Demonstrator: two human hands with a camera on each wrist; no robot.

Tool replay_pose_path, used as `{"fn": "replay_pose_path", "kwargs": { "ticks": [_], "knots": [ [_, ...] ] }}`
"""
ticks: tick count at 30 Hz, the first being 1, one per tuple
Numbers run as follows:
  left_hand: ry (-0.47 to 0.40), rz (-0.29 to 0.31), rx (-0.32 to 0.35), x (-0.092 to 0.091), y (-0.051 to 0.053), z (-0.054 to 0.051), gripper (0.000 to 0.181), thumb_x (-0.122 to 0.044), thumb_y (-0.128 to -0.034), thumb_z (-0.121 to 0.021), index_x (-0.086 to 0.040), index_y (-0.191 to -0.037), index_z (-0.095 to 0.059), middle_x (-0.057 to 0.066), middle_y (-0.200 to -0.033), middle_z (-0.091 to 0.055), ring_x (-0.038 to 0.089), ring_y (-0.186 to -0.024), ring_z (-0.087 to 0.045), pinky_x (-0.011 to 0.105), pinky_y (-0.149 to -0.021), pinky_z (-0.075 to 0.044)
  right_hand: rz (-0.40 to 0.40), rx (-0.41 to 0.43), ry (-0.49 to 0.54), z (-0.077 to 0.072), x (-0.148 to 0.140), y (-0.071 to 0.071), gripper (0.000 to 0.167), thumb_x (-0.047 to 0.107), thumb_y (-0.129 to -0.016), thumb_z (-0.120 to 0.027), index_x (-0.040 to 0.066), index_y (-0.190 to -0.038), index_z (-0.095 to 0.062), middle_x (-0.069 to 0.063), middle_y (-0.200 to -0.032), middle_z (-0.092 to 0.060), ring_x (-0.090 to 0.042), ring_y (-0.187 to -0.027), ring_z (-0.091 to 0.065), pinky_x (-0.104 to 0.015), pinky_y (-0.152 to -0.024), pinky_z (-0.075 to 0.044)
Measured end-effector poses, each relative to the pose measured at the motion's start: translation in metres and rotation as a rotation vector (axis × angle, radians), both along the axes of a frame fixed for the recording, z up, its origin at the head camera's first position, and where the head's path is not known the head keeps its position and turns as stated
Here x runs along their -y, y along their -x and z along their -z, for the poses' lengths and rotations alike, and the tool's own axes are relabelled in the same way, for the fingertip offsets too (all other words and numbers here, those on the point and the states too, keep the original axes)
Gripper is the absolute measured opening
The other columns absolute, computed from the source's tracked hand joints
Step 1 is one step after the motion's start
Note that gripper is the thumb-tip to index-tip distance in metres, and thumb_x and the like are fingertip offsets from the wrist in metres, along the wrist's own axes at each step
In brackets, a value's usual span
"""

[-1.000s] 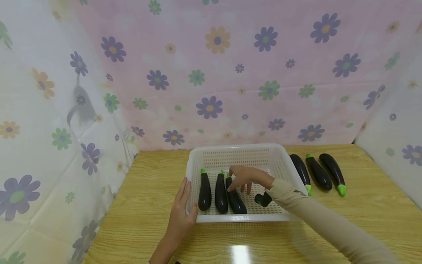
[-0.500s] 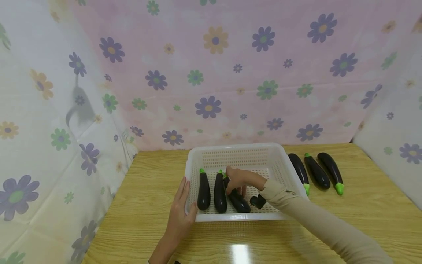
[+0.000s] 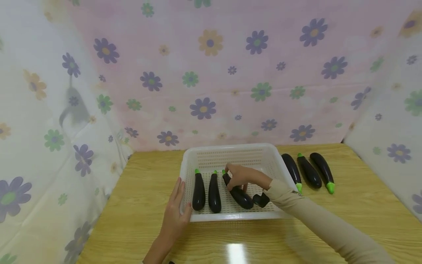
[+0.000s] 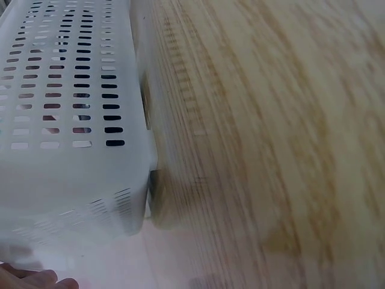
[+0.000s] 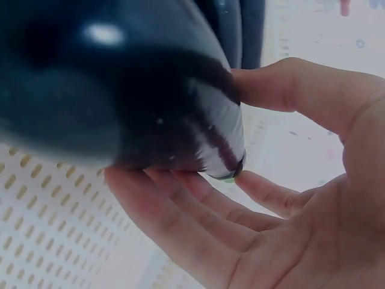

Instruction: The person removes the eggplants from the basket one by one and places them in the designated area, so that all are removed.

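A white slotted plastic basket stands on the table with three dark eggplants in it. My right hand holds the rightmost eggplant between thumb and fingers; it lies slanted, green stem end away from me. Close up in the right wrist view, the thumb and fingers press on opposite sides of this eggplant. To its left lie the middle eggplant and the left eggplant, roughly parallel. My left hand rests against the basket's left side, fingers extended along the wall and thumb at the near corner.
Beyond the basket's right side, three more eggplants lie side by side on the wooden table. Flowered cloth hangs behind and on both sides. A small black device sits under the right wrist.
My right hand has closed on the rightmost eggplant, whose near end has swung right, away from the middle one. The left hand stays at the basket. The head view has shifted slightly.
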State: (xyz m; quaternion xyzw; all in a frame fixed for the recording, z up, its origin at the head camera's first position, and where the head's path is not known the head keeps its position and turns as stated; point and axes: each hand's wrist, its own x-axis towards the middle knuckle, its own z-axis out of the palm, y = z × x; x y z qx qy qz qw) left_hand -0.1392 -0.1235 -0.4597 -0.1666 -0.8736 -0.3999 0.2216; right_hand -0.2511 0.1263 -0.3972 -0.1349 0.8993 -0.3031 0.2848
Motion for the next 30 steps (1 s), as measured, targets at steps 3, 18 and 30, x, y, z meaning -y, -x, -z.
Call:
{"fn": "replay_pose_path", "kwargs": {
  "ticks": [3,18,30],
  "knots": [
    [0.001,-0.006,0.002,0.002,0.0,0.0,0.068,-0.003,-0.0789,-0.061,0.008,-0.141,-0.036,0.014,-0.153,-0.025,0.031,-0.136,-0.031,0.042,-0.102,-0.032,-0.014,-0.012,0.023,-0.004,-0.004,0.0,0.058,0.01,-0.079,-0.072,0.009,-0.128,-0.041,-0.015,-0.096,-0.053,-0.025,-0.07,-0.059,-0.041,-0.053,-0.055],
    [0.005,-0.008,-0.021,0.0,0.0,-0.001,0.067,-0.003,-0.0784,-0.061,0.009,-0.14,-0.037,0.019,-0.151,-0.028,0.033,-0.135,-0.032,0.023,-0.105,-0.023,-0.061,-0.118,0.136,-0.031,-0.04,-0.011,0.061,0.012,-0.08,-0.071,0.006,-0.131,-0.039,-0.012,-0.085,-0.057,-0.023,-0.064,-0.058,-0.038,-0.052,-0.053],
    [-0.001,0.007,-0.004,0.0,-0.001,0.001,0.067,-0.003,-0.0797,-0.061,0.008,-0.141,-0.035,0.016,-0.153,-0.025,0.031,-0.136,-0.03,0.04,-0.102,-0.029,-0.049,-0.169,0.159,-0.052,-0.068,-0.02,0.063,0.019,-0.082,-0.071,0.007,-0.134,-0.037,-0.015,-0.103,-0.055,-0.022,-0.066,-0.058,-0.04,-0.057,-0.053]
  ]
}}
